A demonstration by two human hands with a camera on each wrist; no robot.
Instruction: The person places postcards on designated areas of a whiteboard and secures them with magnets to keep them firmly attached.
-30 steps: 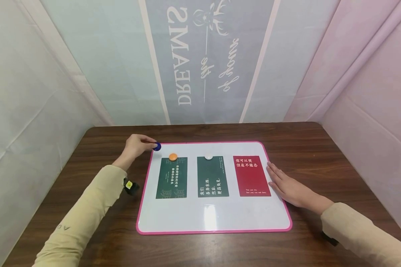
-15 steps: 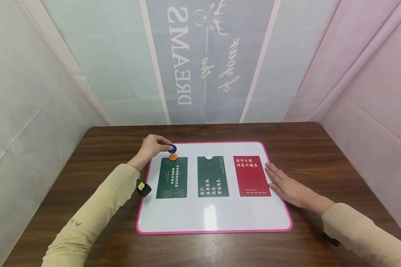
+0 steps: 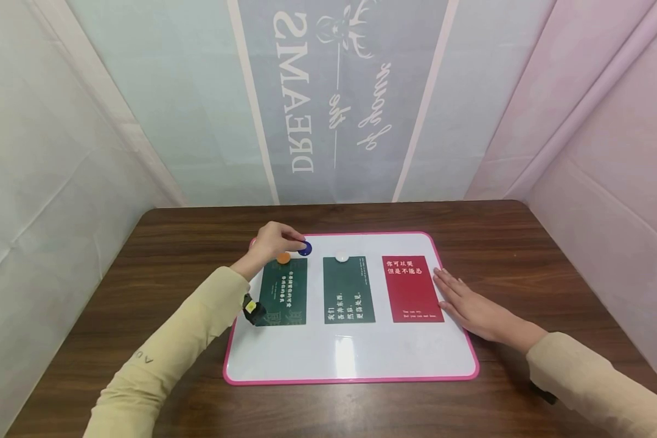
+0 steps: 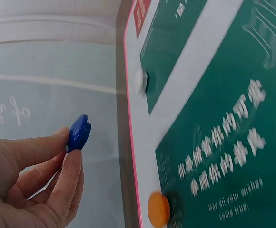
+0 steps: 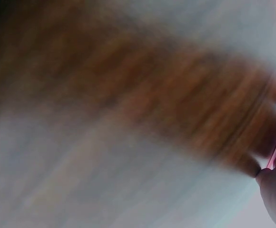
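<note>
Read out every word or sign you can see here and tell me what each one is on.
"DREAMS", mirrored: grey backdrop banner, beside a deer-head sign and unreadable script.
"你可以哭 但是不能怂": red card; its small English line is too small.
Chinese text on both green cards: too small to read.

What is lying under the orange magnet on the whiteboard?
The orange magnet sits on the top edge of the left green card, which lies on the whiteboard. The board surface directly beneath them is covered.

Bright, even light; glare on the whiteboard [image 3: 346, 350]; right wrist view badly blurred.
</note>
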